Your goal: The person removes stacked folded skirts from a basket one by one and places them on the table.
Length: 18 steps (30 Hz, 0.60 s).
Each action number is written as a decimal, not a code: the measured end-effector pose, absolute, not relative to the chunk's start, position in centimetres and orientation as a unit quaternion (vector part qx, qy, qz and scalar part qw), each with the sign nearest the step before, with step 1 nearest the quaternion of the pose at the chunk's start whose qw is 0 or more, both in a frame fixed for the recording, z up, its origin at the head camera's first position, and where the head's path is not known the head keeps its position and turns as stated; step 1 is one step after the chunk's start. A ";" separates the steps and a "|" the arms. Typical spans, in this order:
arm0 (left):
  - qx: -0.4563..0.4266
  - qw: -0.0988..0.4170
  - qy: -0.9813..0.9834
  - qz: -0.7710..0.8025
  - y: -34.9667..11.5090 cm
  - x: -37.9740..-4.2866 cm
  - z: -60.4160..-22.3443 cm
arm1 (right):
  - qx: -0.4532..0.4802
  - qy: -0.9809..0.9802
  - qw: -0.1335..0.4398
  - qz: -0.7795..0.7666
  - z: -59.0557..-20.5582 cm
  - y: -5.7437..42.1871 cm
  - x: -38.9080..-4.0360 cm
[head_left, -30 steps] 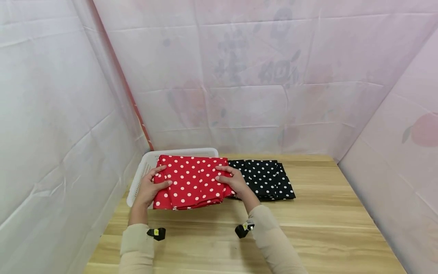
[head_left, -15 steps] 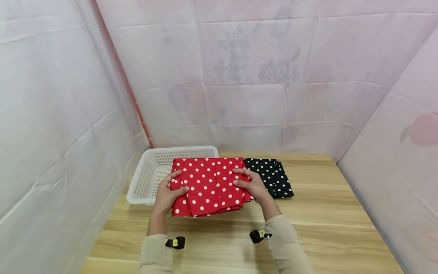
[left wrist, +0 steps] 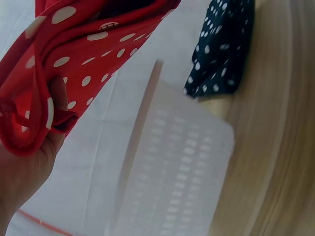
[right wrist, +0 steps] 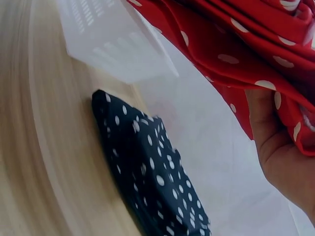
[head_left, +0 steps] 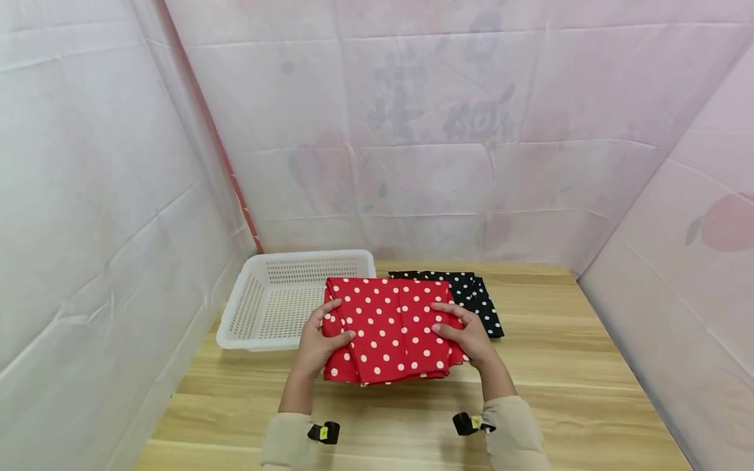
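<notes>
A folded red cloth with white polka dots [head_left: 383,330] hangs above the table between both hands. My left hand [head_left: 321,340] grips its left edge, thumb on top and the other fingers partly hidden beneath. At the opposite edge, my right hand [head_left: 468,333] holds it the same way. Several layers of the fold show in the left wrist view, where the red cloth [left wrist: 93,64] droops over the palm. Behind and partly covered by it, a folded black cloth with white dots [head_left: 485,307] lies on the table.
A white perforated plastic basket [head_left: 235,327] stands at the back left of the wooden table [head_left: 565,366], its near right corner overlapped by the red cloth. Pale printed sheets [head_left: 412,183] hang as walls at the back and on both sides.
Both hands have carried the red cloth rightward and toward the person, from over the basket to in front of the black cloth. More of the basket's inside now shows.
</notes>
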<state>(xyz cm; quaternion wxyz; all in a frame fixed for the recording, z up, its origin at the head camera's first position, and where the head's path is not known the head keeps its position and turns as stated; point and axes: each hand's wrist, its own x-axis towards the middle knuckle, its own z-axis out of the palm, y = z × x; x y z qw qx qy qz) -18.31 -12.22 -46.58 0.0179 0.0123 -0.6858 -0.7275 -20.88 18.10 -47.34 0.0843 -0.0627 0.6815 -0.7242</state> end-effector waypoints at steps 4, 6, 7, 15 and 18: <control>-0.012 0.016 -0.708 -0.705 -11.0 -18.0 -46.9 | -0.057 0.688 0.075 -0.720 -48.0 19.4 -19.8; -0.023 0.018 -0.722 -0.691 -10.2 -17.9 -47.0 | -0.054 0.692 0.074 -0.716 -48.3 20.2 -19.3; -0.029 0.019 -0.727 -0.686 -9.8 -17.7 -47.1 | -0.053 0.696 0.073 -0.712 -48.4 20.6 -19.0; -0.042 -0.002 -0.731 -0.681 -7.3 -16.9 -48.4 | -0.035 0.693 0.071 -0.717 -49.6 23.7 -17.2; -0.051 -0.007 -0.731 -0.681 -6.6 -16.7 -48.9 | -0.030 0.694 0.065 -0.716 -50.0 24.5 -16.6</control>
